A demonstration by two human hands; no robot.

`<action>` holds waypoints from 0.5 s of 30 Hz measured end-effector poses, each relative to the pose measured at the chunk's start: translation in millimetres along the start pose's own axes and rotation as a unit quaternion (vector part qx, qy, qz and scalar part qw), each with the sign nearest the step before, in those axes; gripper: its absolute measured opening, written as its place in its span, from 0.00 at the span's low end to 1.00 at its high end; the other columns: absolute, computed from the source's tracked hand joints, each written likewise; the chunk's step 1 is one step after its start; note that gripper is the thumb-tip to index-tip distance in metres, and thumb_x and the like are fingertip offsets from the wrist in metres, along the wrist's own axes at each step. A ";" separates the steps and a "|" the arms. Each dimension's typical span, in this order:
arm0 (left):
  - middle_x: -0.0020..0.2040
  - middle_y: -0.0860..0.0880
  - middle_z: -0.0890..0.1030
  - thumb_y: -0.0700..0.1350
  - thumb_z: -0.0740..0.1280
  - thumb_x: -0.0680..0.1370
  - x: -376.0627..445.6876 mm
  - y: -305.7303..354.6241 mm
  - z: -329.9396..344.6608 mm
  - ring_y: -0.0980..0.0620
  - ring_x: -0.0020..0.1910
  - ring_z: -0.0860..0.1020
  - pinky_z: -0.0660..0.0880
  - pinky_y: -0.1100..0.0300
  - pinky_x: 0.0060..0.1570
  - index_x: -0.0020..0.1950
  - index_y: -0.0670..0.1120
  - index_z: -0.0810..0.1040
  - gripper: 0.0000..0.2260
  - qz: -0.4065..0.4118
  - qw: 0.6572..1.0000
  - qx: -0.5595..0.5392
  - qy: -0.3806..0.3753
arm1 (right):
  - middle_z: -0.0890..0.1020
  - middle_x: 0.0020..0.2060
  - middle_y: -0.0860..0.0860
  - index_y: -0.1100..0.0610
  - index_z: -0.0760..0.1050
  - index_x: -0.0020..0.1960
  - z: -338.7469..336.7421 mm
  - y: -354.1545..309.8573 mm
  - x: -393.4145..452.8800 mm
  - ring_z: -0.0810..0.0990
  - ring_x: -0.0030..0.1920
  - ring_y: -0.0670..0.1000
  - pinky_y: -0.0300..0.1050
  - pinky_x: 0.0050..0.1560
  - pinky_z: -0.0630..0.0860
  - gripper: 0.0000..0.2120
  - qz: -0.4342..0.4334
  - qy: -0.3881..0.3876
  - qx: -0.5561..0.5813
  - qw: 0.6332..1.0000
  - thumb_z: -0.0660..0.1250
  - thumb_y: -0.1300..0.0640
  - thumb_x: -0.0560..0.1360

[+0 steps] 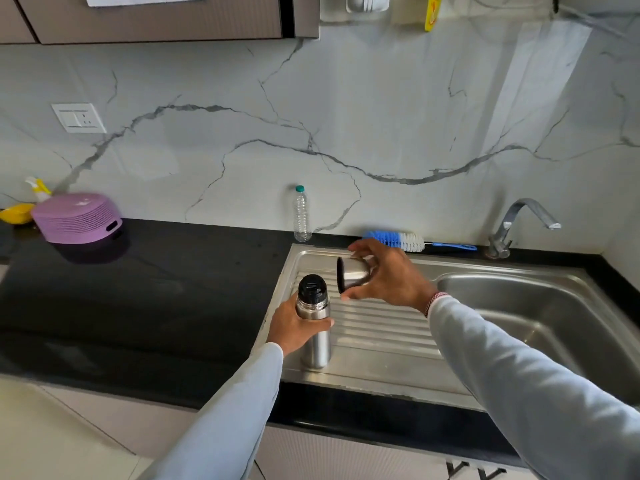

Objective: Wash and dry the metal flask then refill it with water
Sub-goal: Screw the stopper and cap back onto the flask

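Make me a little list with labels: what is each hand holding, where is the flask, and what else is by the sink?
left hand: grips the metal flask
flask: upright on the sink's ribbed drainboard, black stopper on
right hand: holds the steel cup lid, off the flask
behind sink: blue bottle brush, clear plastic bottle, tap
countertop: purple basket

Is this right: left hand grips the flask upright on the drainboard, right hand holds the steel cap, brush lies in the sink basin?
Not quite. In the head view the brush lies on the counter behind the sink, not in the basin. The rest holds: left hand grips the flask on the drainboard, right hand holds the cap.
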State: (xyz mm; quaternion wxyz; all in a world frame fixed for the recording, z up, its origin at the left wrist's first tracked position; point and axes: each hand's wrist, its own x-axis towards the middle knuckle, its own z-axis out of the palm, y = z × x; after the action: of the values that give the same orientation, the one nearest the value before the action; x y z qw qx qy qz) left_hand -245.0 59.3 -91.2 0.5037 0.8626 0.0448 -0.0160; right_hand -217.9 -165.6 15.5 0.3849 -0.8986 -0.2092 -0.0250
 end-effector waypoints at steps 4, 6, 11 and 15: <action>0.46 0.57 0.86 0.57 0.81 0.60 -0.7 0.3 -1.5 0.55 0.49 0.84 0.80 0.51 0.56 0.54 0.57 0.81 0.24 0.003 1.000 -0.004 -0.009 | 0.83 0.49 0.50 0.54 0.76 0.63 -6.2 -27.9 19.8 0.80 0.49 0.51 0.44 0.52 0.77 0.36 -0.113 -0.019 -0.099 0.989 0.85 0.48 0.60; 0.46 0.58 0.86 0.57 0.81 0.61 -0.9 1.0 -1.8 0.57 0.48 0.84 0.80 0.51 0.56 0.54 0.57 0.81 0.23 0.004 1.000 -0.001 -0.008 | 0.82 0.50 0.51 0.53 0.77 0.64 -2.1 -38.3 31.0 0.77 0.48 0.50 0.42 0.50 0.74 0.34 -0.155 -0.059 -0.150 0.975 0.85 0.50 0.61; 0.44 0.59 0.86 0.55 0.81 0.62 -1.9 2.8 -1.4 0.59 0.46 0.83 0.80 0.53 0.54 0.51 0.57 0.81 0.20 -0.002 1.000 0.012 -0.001 | 0.80 0.52 0.52 0.54 0.76 0.66 15.8 -55.8 55.1 0.77 0.50 0.51 0.44 0.51 0.75 0.32 -0.190 -0.180 -0.220 0.940 0.83 0.57 0.64; 0.47 0.58 0.85 0.58 0.81 0.62 -2.3 3.4 -0.9 0.57 0.48 0.83 0.80 0.53 0.56 0.53 0.57 0.80 0.22 -0.011 1.000 0.020 -0.005 | 0.80 0.57 0.50 0.51 0.76 0.68 36.0 -53.0 62.9 0.75 0.52 0.47 0.40 0.51 0.72 0.32 -0.213 -0.254 -0.261 0.907 0.81 0.59 0.66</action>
State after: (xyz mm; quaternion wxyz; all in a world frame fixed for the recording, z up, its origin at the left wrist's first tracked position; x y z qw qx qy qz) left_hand -247.0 58.3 -87.6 0.4862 0.8719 0.0521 -0.0267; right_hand -185.7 -85.2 39.3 0.0558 -0.8770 -0.4722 0.0686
